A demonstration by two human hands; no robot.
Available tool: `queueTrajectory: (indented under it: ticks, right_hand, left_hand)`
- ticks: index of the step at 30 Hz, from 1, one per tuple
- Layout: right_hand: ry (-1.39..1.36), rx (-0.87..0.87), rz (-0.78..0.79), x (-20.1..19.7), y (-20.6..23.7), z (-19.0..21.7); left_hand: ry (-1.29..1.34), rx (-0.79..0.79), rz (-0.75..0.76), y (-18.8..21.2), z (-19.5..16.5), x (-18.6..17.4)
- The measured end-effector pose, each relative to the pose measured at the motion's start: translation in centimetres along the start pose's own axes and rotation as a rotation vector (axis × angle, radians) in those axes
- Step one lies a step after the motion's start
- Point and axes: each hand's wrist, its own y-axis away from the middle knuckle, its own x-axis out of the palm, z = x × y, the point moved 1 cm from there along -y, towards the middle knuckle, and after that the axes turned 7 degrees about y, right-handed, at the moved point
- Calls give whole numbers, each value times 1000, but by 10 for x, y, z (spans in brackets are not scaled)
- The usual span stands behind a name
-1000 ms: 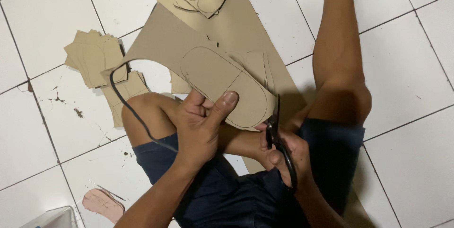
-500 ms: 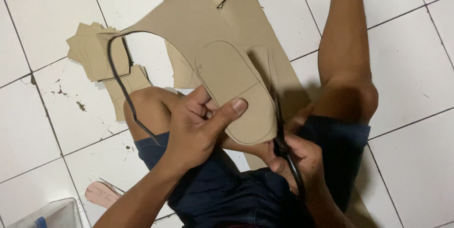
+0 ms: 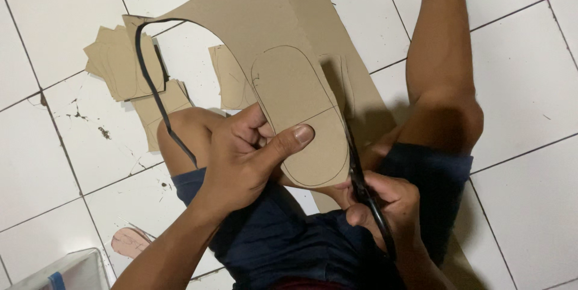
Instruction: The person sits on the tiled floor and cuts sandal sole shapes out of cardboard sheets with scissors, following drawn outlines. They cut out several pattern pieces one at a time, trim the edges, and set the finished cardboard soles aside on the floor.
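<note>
The brown sheet (image 3: 253, 31) is flat, matte, stiff board, tan on its face with a dark, near-black edge strip (image 3: 153, 85) showing along the curved cut on its left side. A long oval outline (image 3: 301, 115), drawn in thin pencil line and crossed by one short transverse line, occupies the lower part of the sheet. The sheet is held raised above the person's lap, between the two bent knees, its upper part extending towards the top of the frame over a second brown sheet (image 3: 355, 67) lying on the floor.

The left hand (image 3: 241, 157) grips the sheet at the oval's left margin: thumb laid flat across the face of the oval, the other fingers curled closed behind the edge. The right hand (image 3: 385, 206) is closed round the handles of dark scissors (image 3: 361, 175); the blades run up along the oval's right edge, and how far they stand apart cannot be told.

A stack of cut board pieces (image 3: 117, 64), irregular and angular, lies on the white tiled floor (image 3: 54, 19) at left. The tiles are glossy, with dark grout lines and chipped spots. A small pinkish oval cut-out (image 3: 129, 242) lies lower left, near the corner of a white plastic container (image 3: 66, 272). The person wears dark blue shorts (image 3: 289, 248).
</note>
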Motion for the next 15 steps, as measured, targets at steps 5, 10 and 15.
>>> queueTrajectory:
  ticks: [5, 10, 15]
  right_hand:
    - [54, 17, 5, -5, 1, 2]
    - [17, 8, 12, -3, 2, 0]
    - [-29, 17, 12, -2, 5, -4]
  left_hand:
    - [-51, -22, -19, -1, 0, -1]
    - [-83, -8, 7, -4, 0, -4]
    - [-65, -22, 22, -6, 0, -6]
